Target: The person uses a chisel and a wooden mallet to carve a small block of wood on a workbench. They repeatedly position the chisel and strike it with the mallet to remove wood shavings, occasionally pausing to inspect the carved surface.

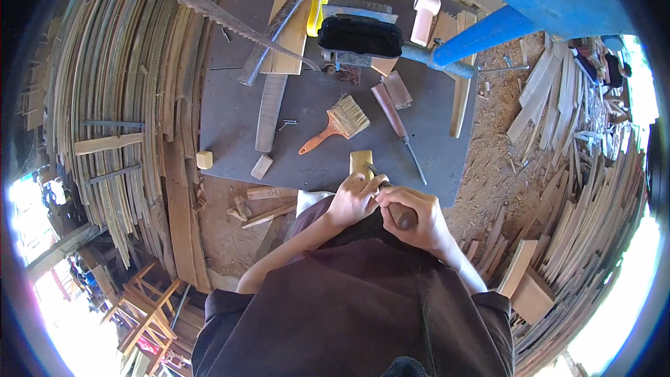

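Observation:
Close to my body, at the near edge of the dark tabletop, my right hand is wrapped round the brown rounded handle of a chisel-like tool. Its thin metal end points away from me and meets a small yellowish wood block. My left hand is closed at the block's near end, its fingers beside the tool's shank. How much of the block lies under those fingers is hidden. Just beyond lies a flat paintbrush with an orange-brown handle. To its right rests a long thin tool with a reddish-brown handle.
A hammer and a curved saw blade cross at the back left. Beyond the brush stands a black tray, with a pink pipe fitting nearby. A blue metal frame overhangs the far side. Stacked wood strips line the left.

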`<state>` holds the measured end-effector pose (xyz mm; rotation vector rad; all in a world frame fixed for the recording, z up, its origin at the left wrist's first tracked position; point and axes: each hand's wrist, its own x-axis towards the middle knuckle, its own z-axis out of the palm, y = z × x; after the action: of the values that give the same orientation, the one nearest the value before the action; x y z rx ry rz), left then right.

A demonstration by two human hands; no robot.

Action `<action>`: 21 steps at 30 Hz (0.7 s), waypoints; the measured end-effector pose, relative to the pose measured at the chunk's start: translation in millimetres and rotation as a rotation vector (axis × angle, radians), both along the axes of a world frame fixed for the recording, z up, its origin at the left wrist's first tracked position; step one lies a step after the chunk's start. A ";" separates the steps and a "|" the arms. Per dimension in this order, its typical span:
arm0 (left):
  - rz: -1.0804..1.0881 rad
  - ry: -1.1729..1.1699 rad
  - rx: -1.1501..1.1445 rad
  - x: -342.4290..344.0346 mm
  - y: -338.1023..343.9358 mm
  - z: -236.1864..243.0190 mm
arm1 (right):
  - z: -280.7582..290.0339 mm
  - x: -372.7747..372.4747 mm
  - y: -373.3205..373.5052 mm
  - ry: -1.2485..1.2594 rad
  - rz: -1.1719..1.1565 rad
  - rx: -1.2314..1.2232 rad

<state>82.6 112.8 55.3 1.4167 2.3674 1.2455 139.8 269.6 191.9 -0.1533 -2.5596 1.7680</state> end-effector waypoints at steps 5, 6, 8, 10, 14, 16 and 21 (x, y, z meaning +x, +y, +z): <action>-0.043 0.030 -0.001 -3.0 1.8 -0.1 | -1.9 0.6 4.4 -0.051 0.017 -0.056; -0.045 0.025 0.014 -5.2 3.3 2.6 | -1.9 0.4 6.7 -0.072 0.030 -0.074; -0.049 0.015 0.043 -8.9 5.9 8.5 | -5.0 -4.6 14.5 -0.004 0.058 -0.069; -0.013 -0.073 0.033 -10.6 5.8 11.7 | -8.5 -9.4 26.8 -0.006 0.079 -0.152; 0.036 -0.157 0.033 -19.7 0.6 13.0 | -35.0 -8.2 60.6 -0.064 0.009 -0.329; 0.041 -0.244 0.055 -25.9 -3.3 0.0 | -65.7 -3.2 74.9 -0.154 -0.101 -0.261; -0.054 -0.582 0.204 -60.3 -16.9 3.0 | -177.7 12.5 89.0 -0.209 -0.381 0.219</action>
<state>22.3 95.9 58.3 0.9668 1.8417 1.6461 152.3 358.6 14.2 -0.7961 -2.6072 1.3912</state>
